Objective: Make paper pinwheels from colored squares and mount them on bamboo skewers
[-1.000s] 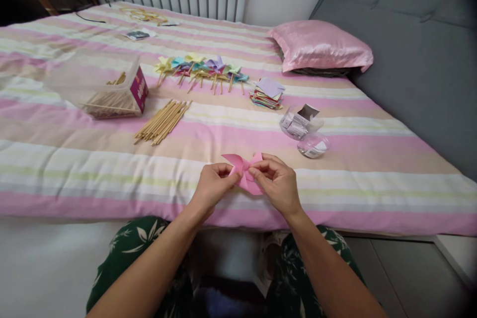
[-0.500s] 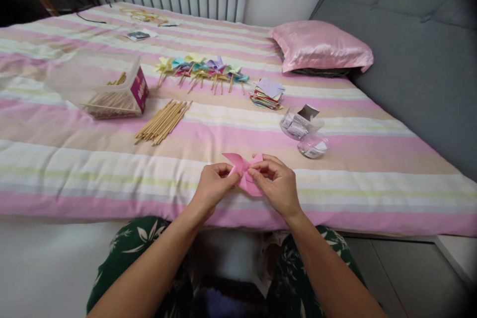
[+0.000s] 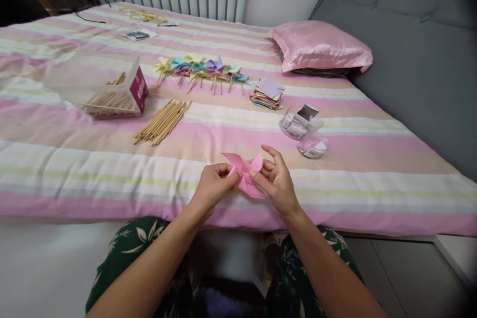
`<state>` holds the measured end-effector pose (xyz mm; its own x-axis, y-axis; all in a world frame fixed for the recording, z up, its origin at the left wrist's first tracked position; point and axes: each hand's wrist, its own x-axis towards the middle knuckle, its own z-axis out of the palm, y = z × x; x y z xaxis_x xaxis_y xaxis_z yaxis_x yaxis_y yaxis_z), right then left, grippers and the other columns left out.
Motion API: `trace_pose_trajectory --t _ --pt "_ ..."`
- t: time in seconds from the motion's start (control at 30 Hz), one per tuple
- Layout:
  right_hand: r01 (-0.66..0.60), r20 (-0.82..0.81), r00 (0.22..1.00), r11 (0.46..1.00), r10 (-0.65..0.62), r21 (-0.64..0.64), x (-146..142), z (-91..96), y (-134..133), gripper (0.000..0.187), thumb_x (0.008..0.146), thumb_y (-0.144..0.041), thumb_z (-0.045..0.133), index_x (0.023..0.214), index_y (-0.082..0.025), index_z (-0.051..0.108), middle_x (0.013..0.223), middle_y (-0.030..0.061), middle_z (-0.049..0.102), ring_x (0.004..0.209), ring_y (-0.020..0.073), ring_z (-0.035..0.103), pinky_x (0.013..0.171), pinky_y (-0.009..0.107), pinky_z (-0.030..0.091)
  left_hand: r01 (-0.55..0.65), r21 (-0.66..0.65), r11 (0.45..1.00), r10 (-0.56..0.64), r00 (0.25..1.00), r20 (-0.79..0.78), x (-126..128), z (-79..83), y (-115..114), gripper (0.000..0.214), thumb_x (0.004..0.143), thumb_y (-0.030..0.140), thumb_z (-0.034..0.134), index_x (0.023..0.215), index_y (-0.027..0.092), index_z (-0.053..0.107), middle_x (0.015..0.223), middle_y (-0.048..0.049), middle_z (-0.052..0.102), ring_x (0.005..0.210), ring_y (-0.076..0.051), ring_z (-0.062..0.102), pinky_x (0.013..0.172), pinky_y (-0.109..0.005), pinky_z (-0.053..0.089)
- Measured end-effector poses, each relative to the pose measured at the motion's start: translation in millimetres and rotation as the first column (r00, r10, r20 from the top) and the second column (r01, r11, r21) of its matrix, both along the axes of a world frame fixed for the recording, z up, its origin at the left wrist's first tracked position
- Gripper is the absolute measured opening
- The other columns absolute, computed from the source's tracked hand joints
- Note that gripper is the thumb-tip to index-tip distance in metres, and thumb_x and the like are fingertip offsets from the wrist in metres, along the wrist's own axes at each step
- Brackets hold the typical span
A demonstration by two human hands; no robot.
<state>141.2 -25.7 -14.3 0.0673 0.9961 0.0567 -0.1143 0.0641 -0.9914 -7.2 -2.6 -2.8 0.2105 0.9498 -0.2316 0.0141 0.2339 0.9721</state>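
A pink paper pinwheel (image 3: 250, 186) with curled blades is held over the near edge of the bed. My left hand (image 3: 213, 186) is closed on its left side, thumb near the middle. From the right, my right hand (image 3: 276, 183) pinches it with the thumb in front and fingers behind, while the index finger sticks up and away. No stick shows on this pinwheel; its back is hidden by the fingers. Beyond my hands lies a bundle of wooden sticks (image 3: 163, 122). Farther off is a row of finished-looking coloured pinwheels (image 3: 216, 65) on sticks.
To the left stands a clear plastic box (image 3: 112, 97) holding more sticks. A stack of coloured paper squares (image 3: 267, 94) lies right of the pinwheels. Nearer are two small clear containers (image 3: 298, 123) with small contents. A pink pillow (image 3: 322, 47) rests by the grey headboard (image 3: 410, 59).
My right hand has shifted its grip: its index finger has lifted off the paper and its other fingers sit behind the pinwheel. My left hand has stayed in place.
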Motion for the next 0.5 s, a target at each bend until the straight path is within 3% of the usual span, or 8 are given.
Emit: trace_pose_trajectory --t 0.13,0.5 --pt "0.030 0.041 0.999 1.000 -0.030 -0.005 -2.5 -3.0 0.8 0.060 0.073 -0.029 0.068 0.125 -0.023 0.038 0.073 -0.0030 0.059 0.063 0.0120 0.059 0.064 0.027 0.051 0.026 0.017 1.000 -0.026 1.000 0.017 0.7 -2.1 0.5 0.023 0.065 0.031 0.066 0.056 0.013 0.055 0.052 0.0045 0.045 0.050 -0.007 0.037 0.050 -0.021 0.025" --pt "0.088 0.078 0.993 0.996 -0.085 -0.029 -4.0 -5.7 0.6 0.052 0.071 -0.030 0.069 0.117 -0.022 0.045 0.072 -0.0023 0.061 0.059 0.0113 0.057 0.059 0.024 0.048 0.040 0.030 0.999 -0.040 0.999 0.005 1.6 -1.1 -0.9 0.028 0.067 0.034 0.067 0.053 0.013 0.053 0.051 0.0050 0.042 0.049 -0.006 0.033 0.049 -0.021 0.021"
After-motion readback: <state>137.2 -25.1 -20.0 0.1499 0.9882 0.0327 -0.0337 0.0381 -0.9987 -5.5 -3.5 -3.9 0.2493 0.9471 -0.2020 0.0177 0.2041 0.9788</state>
